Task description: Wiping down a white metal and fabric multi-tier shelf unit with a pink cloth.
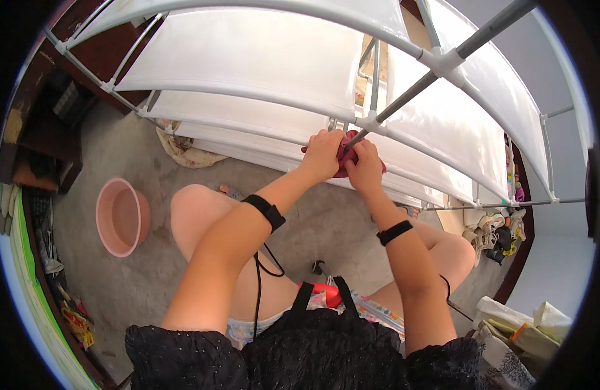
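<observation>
A dark red cloth (350, 144) is wrapped round an upright grey pole (404, 97) of a rack frame, just below a white joint. My left hand (324, 155) grips the cloth from the left side, fingers curled. From the right, my right hand (365, 164) pinches it against the pole, with a loose end of cloth hanging beside the fingers. White fabric shelves (248, 52) stretch between the rack's tubes right behind both hands. The fingertips are partly hidden by the cloth and the pole.
To my left a pink basin (123, 218) stands on the grey concrete floor (163, 260). A patterned cloth bundle (186, 149) lies under the rack's left end. Several shoes (498, 231) are piled at the right. Bags (527, 328) sit at the lower right.
</observation>
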Tool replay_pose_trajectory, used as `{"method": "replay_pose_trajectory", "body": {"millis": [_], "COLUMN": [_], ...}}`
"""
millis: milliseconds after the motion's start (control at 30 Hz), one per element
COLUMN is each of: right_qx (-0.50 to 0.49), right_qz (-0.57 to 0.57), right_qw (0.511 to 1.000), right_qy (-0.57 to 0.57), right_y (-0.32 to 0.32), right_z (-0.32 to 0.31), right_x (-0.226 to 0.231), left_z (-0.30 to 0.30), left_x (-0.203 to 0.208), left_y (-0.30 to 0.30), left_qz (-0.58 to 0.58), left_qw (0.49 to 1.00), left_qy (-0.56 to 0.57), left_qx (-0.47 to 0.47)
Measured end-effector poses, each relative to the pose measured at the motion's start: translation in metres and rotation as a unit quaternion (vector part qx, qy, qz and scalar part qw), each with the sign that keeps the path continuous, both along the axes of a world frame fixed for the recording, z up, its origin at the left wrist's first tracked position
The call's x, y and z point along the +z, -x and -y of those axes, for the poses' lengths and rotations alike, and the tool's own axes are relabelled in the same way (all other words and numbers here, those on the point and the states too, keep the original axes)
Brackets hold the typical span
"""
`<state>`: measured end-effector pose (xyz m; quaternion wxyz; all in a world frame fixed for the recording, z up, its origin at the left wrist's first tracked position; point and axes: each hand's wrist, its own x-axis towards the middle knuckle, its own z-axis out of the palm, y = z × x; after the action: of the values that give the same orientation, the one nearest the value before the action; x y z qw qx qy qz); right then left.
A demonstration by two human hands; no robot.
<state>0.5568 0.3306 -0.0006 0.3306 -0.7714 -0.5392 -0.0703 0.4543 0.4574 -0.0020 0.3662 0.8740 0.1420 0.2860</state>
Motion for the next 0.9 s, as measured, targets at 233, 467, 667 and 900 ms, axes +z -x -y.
{"method": "replay_pose_trajectory", "body": {"millis": [233, 467, 667, 900], "right_qx": [-0.113, -0.122, -0.066, -0.045], "right_qz": [-0.017, -0.046, 0.052, -0.024], "right_qw": [0.984, 0.968, 0.994, 0.996], "right_qy": [-0.133, -0.214, -0.063, -0.069], "right_y": [0.042, 0.044, 0.009, 0.002], "right_z": [0.037, 0.014, -0.001, 0.000], "right_x": [-0.030, -0.010, -0.006, -0.016], "left_z": [0.004, 0.010, -0.002, -0.010], "left_x": [0.021, 0.028, 0.015, 0.023], "left_y": [0.030, 0.037, 0.015, 0.012], "left_qz": [-0.035, 0.047, -0.025, -0.049], "left_qw": [0.997, 0.993, 0.999, 0.998], "left_qy": [-0.046, 0.056, 0.037, -0.003], "left_qx": [0.048, 0.090, -0.007, -0.032]}}
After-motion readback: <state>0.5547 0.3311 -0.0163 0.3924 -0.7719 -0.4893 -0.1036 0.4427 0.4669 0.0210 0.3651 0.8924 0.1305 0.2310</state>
